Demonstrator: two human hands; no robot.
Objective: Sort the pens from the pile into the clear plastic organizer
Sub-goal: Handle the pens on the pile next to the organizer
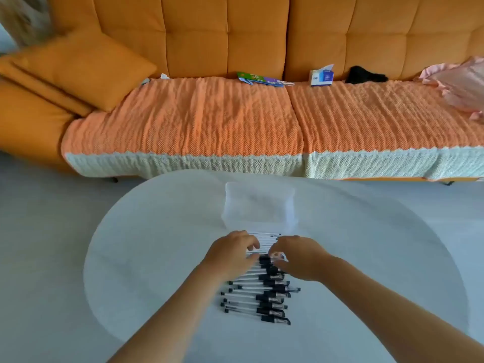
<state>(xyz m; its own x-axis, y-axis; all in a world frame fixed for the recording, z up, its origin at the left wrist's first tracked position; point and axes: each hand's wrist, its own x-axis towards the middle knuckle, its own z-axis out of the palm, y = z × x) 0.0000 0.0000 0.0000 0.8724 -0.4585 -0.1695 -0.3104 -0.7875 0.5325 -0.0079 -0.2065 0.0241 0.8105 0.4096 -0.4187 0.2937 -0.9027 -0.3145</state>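
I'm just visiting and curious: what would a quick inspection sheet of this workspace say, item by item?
Surface: round white table.
Job's things: pens lying side by side in a row; clear plastic organizer just beyond them, no pens seen inside.
Clutter: nothing seen.
Hands: left hand and right hand over the row's far end, fingers curled; grip unclear.
Cables: nothing seen.
Surroundings: orange sofa with knitted cover, cushion, tissue box, booklets, black cloth, pink cloth.

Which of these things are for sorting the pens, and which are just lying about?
For the job: pens, clear plastic organizer, left hand, right hand.
Lying about: orange cushion, colourful booklets, blue-and-white box, black cloth, pink fabric.
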